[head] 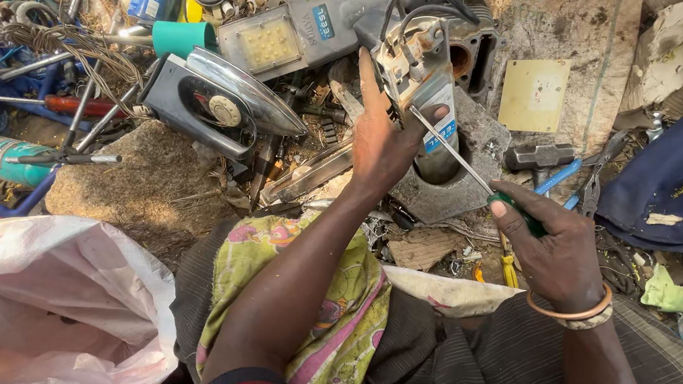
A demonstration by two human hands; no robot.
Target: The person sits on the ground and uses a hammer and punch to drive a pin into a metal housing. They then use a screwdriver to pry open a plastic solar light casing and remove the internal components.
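Note:
My left hand (383, 142) grips a worn white and grey electrical unit (418, 76) with black cables at its top, holding it upright over a grey metal casting (473, 175). My right hand (552, 251) is closed around the green handle of a screwdriver (459, 156). The screwdriver's long metal shaft runs up and to the left, and its tip touches the unit near my left thumb. A bangle circles my right wrist.
An old clothes iron (220, 103) lies to the left among scrap wires and rods. A grey lamp housing (293, 34), a yellow plate (534, 94), a hammer (538, 156) and pliers (595, 184) lie around. A white sack (44, 312) sits at lower left, dark blue cloth (682, 176) at right.

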